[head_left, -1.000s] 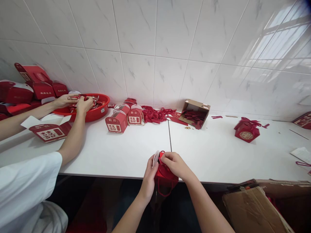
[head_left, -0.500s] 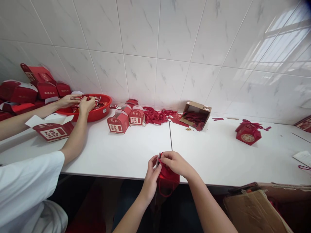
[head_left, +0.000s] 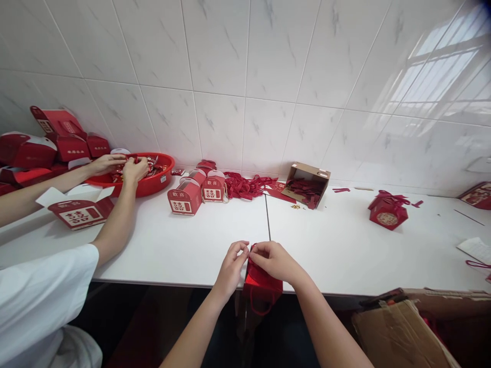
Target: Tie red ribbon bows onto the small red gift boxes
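Note:
At the near edge of the white table (head_left: 184,240) I hold a small red gift box (head_left: 261,282); a red cord loop hangs beneath it. My right hand (head_left: 274,260) is closed over the box's top. My left hand (head_left: 231,267) pinches at the top's left side, fingers curled. What the fingertips hold there is too small to make out.
A person in a white shirt (head_left: 38,301) at the left works with both hands in a red basin (head_left: 153,181). Red boxes (head_left: 186,197), a ribbon pile (head_left: 245,185), a brown carton (head_left: 309,181) and a hexagonal red box (head_left: 385,213) lie on the table. A cardboard box (head_left: 399,332) sits lower right.
The white flap seen at the box top earlier is no longer visible. My hands have closed in over the top. The other person's hands stay at the basin.

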Available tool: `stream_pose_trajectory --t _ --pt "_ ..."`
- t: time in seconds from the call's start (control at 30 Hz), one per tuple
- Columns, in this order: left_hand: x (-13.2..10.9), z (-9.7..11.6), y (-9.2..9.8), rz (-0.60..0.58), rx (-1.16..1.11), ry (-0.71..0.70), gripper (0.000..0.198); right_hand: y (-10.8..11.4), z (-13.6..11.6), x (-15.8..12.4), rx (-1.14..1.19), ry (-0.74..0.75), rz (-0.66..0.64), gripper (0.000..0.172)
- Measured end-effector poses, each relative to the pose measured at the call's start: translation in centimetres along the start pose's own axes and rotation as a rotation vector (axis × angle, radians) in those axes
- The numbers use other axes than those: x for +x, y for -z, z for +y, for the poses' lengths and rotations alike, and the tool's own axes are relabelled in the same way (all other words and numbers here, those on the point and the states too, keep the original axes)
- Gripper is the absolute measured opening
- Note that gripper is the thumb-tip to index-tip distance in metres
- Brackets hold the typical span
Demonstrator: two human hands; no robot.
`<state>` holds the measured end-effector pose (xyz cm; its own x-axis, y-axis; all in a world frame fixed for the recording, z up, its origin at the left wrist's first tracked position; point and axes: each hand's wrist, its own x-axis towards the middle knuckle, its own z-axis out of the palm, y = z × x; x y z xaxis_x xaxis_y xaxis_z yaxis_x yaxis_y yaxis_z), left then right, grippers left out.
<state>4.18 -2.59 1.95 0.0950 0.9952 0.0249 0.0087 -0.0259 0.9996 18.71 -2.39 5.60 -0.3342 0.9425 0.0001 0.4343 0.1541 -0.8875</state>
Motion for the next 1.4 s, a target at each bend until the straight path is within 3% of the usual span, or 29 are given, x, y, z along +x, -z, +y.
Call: stream_pose_trajectory --t 0.17,0.3,0.4,0.5,0.6,0.7,0.8,0.9,1.03,1.27,1.4 --pt "0.4 -1.3 1.6 0.047 0.096 -0.004 0.031 0.6 0.4 -1.6 0.143 0.045 0.283 0.023" --pt "1.0 -3.6 5.5 0.234 0.486 -0.093 0.03 2.0 2.0 -4.5 0.223 0.091 0.531 0.024" --pt "1.2 -4.5 8.2 0.399 0.862 -0.044 0.025 2.6 4.0 -6.6 0.214 0.024 0.612 0.027" --pt "1.2 -4.2 8.4 0.46 0.892 -0.055 0.02 2.2 5.6 -7.6 0.199 -0.05 0.599 0.032" --pt "1.2 -3.2 6.2 0.324 0.563 -0.143 0.026 1.2 6.4 -7.7 0.212 -0.081 0.547 0.033" --pt "1.2 -2.0 3.1 0.105 0.261 -0.105 0.03 0.2 6.6 -7.3 0.254 -0.079 0.501 0.033" --pt "1.0 -1.4 0.7 -0.044 0.156 -0.088 0.029 -0.4 6.8 -7.0 0.303 -0.08 0.461 0.034" --pt "0.8 -1.4 -0.4 -0.073 0.156 -0.104 0.027 -0.6 7.1 -6.6 0.339 -0.101 0.449 0.034" --pt "0.7 -1.6 -0.3 -0.101 0.144 -0.059 0.025 -0.8 7.3 -5.9 0.401 -0.105 0.429 0.034" --pt "1.0 -0.9 1.9 -0.245 0.206 0.055 0.039 0.2 7.1 -5.5 0.684 -0.159 0.272 0.042" --pt "1.3 -1.5 2.7 -0.25 0.235 0.091 0.046 1.7 7.4 -5.7 0.59 -0.191 0.215 0.039"
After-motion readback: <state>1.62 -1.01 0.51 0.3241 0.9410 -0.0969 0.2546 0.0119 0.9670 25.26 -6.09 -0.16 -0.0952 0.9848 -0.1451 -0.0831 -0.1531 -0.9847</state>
